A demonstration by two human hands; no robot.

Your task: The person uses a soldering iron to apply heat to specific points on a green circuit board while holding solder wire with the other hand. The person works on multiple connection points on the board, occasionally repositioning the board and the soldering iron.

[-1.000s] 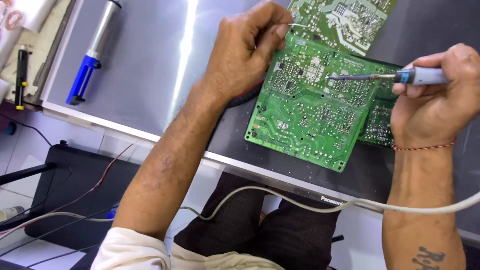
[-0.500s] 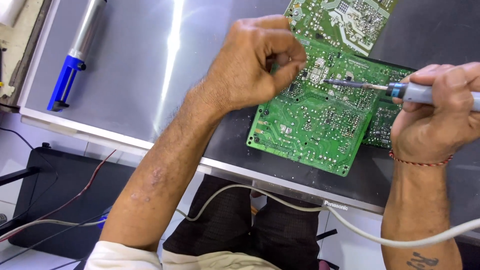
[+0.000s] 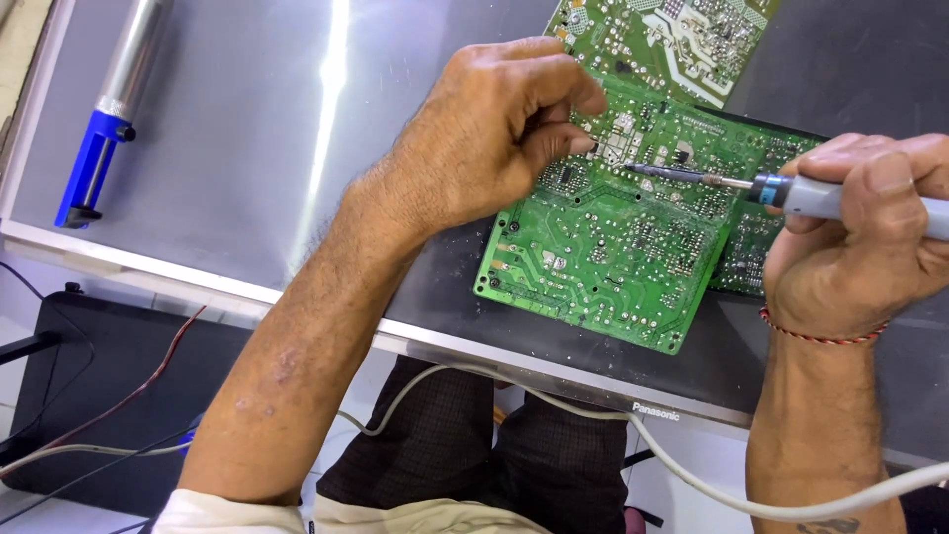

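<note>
Circuit boards (image 3: pixel 603 247), two green ones overlapping; left hand (image 3: pixel 494 138) curled, fingertips pinched on top one, right hand (image 3: pixel 850 247) fisted round one soldering iron (image 3: pixel 791 190).

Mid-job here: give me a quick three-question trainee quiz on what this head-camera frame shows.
1. True or false: the soldering iron is gripped in the right hand.
2. Where does the iron's tip point?
A. at the blue and silver desoldering pump
B. at the green circuit board, close to the fingertips of the left hand
C. at the white cable
3. Fill in: the desoldering pump lies on the grey panel, to the ____ of the left hand in the picture.

Key: 1 true; 2 B; 3 left.
</note>
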